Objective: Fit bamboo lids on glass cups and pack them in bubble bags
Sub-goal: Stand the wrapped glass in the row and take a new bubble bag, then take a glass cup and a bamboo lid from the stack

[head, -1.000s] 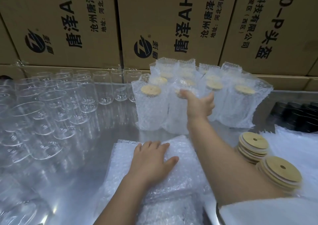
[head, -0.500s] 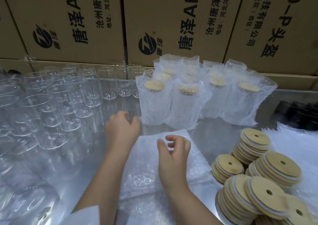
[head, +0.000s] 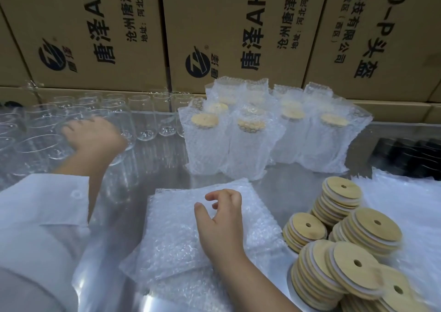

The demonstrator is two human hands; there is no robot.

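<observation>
The right hand's fingers curl loosely and empty over the flat bubble bags, the left hand reaches, blurred and its grip unclear, among glass cups left-beyond those bags, with bagged cups behind them, bamboo lids to their right, steel table beneath and cardboard boxes farthest back.

Two arms out, hands well apart.
The left hand reaches far forward-left, knuckles up, its fingers blurred; the right hand sits nearer, palm down, fingers loosely curled, thumb out, gripping nothing.
</observation>
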